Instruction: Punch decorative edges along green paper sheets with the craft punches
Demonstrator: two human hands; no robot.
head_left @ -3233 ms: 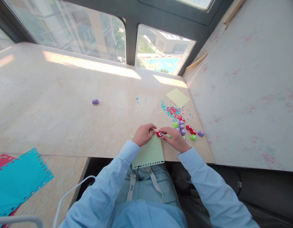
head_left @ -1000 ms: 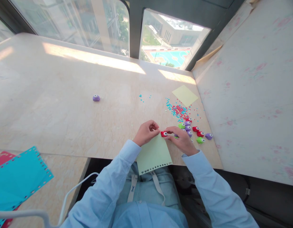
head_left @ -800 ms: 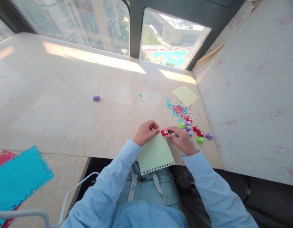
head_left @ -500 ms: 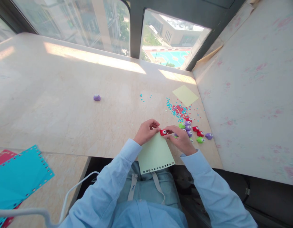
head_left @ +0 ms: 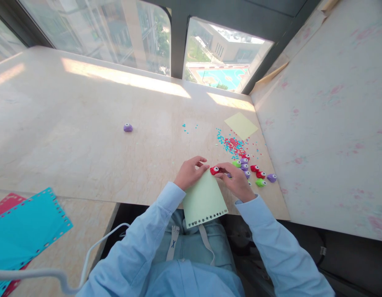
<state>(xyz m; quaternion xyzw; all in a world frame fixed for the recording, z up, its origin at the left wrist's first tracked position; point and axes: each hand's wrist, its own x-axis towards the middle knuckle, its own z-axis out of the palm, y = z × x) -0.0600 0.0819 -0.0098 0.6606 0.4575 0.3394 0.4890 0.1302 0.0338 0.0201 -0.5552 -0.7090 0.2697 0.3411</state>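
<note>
1 head camera looks down, forward across the countertop [head_left: 86, 156].

On my table [head_left: 86, 156], punches [head_left: 260, 175], a confetti pile [head_left: 233, 144] and yellow paper [head_left: 241, 125] lie near the right edge. A purple punch [head_left: 128, 128] sits between far and near edges.

Green sheet [head_left: 205, 200] partly hidden by left hand [head_left: 190, 173], blue sheet [head_left: 27, 231] cut off

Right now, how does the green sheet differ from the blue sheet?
The green sheet is pale; the blue sheet is vivid.
The green sheet is in the left grip; the blue sheet lies partly over a red sheet.
The green sheet shows punched shapes along its near edge and none on its sides; the blue sheet has them on every edge in view.
Both have rows of punched shapes.
</note>
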